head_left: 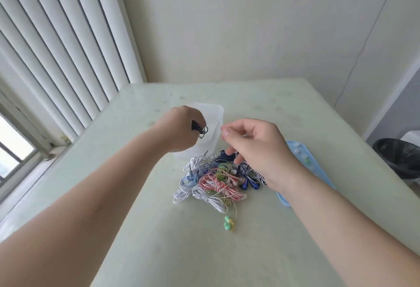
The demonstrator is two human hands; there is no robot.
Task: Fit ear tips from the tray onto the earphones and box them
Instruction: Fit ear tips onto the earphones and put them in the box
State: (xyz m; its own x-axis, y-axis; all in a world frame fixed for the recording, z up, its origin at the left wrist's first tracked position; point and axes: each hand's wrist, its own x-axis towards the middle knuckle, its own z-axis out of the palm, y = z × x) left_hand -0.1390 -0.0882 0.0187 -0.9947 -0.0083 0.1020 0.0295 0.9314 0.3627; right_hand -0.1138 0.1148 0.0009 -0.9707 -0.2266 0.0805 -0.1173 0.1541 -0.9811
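My left hand (pixel 181 127) grips a coiled black earphone (pixel 201 129) over the clear plastic box (pixel 212 116) at the table's middle. My right hand (pixel 254 148) hovers with loosely bent fingers above a pile of coiled earphones (pixel 213 180) in white, pink, green and dark blue; nothing shows in its fingers. A light blue tray (pixel 300 150) with small ear tips lies to the right, partly hidden under my right wrist. One pair of green earbuds (pixel 228 223) trails out at the pile's near side.
The pale green table (pixel 250 252) reaches from the near edge to the back wall. Vertical blinds and a window stand at the left. A black-lined bin (pixel 397 157) sits on the floor beyond the table's right edge.
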